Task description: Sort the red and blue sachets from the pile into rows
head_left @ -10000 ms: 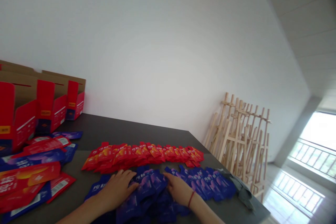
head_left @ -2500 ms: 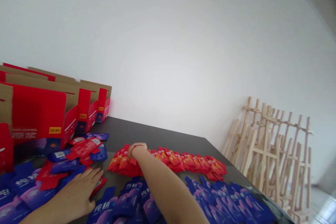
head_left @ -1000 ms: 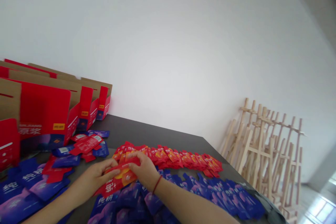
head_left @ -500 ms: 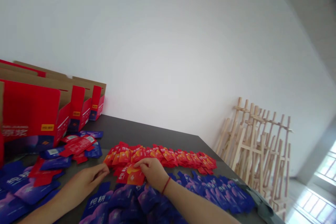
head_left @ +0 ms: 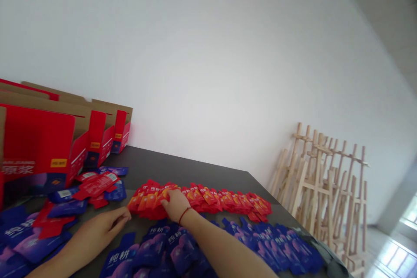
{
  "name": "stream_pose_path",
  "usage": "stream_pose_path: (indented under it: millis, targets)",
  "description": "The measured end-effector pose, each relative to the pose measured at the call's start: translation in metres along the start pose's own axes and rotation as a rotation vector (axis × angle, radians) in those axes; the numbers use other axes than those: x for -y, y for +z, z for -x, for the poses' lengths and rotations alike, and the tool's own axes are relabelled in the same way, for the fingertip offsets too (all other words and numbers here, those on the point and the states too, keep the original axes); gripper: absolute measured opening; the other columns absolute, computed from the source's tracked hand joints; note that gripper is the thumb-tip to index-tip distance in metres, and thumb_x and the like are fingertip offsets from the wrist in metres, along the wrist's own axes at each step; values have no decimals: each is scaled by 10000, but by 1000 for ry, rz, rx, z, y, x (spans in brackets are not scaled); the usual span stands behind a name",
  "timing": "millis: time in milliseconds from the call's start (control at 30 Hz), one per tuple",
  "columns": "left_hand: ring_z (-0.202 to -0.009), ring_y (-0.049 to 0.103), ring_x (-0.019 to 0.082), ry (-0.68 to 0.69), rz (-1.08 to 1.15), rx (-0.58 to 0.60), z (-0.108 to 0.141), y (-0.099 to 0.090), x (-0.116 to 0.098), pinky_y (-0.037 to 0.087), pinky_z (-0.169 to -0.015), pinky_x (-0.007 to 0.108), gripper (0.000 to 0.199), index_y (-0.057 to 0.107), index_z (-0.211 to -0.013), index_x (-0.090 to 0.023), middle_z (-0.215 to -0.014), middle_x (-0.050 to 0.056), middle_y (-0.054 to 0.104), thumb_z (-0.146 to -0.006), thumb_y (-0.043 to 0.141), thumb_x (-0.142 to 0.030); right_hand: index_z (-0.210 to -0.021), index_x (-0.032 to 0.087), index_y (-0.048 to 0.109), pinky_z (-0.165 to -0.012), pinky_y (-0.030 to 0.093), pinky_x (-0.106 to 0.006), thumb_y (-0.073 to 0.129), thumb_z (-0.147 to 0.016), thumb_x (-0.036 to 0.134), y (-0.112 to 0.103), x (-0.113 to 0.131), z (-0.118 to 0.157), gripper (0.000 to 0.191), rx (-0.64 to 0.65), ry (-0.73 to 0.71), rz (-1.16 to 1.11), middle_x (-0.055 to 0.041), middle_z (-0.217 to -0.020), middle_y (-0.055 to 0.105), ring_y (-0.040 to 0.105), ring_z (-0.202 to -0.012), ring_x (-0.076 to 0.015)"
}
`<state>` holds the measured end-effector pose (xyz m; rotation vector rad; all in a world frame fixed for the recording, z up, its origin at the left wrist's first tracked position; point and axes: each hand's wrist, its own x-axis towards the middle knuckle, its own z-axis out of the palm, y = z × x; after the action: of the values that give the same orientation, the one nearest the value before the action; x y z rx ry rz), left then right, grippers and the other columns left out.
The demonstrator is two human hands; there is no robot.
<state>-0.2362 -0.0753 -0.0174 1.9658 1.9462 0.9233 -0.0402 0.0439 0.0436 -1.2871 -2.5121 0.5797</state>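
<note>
Blue foil sachets [head_left: 153, 249] fan out nearest, just before a long row of red foil sachets [head_left: 208, 200] on the dark tabletop [head_left: 182, 169]; the open left hand [head_left: 97, 234] lies beside the row's end, the right hand [head_left: 176, 206] on it, grip unclear.

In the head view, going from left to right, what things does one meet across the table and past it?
Red cardboard display boxes → left hand → right hand, on the row of red sachets → stacked wooden easels
</note>
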Motion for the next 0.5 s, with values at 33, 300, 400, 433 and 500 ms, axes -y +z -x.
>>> stream_pose_path:
  millis: [33,300,400,433,500]
  targets:
    - [-777,680,198,-12,-36,-17,0,-4,-1,467,-701,269,336,615,-813,-260,-788,-17,717,-911,354,-448,-1084,109,653,-860,531,-424,574,-869,284,-2,1,-1,288,1,-11,73,-199,-1143,675,655,-1056,-304]
    - [-1176,562,395,-119,-681,-340,-1,-48,29,427,-929,508,453,612,-1171,-65,-1265,250,621,-866,340,-260,-991,113,719,-840,530,-446,561,-891,370,-13,15,1,318,68,-44,450,-199,-1074,710,664,-1045,-333]
    - [-1235,516,430,-267,-856,-307,4,-58,42,383,-966,552,480,549,-1242,-8,-1327,304,570,-910,324,-273,-1013,110,707,-813,538,-421,539,-905,345,-15,21,7,309,46,-72,507,-191,-1050,716,678,-1015,-312]
    - [-1256,499,432,-293,-870,-276,4,-60,44,374,-974,562,485,542,-1247,-1,-1335,308,566,-921,332,-292,-1029,108,699,-807,539,-418,522,-914,331,-15,23,9,308,31,-86,517,-189,-1042,717,681,-1006,-307]
    - [-1251,507,415,-281,-855,-226,5,-61,47,361,-978,582,486,539,-1248,-1,-1308,295,595,-933,337,-311,-1056,110,681,-795,539,-416,478,-931,306,-16,26,15,309,0,-119,527,-183,-1029,718,687,-987,-297]
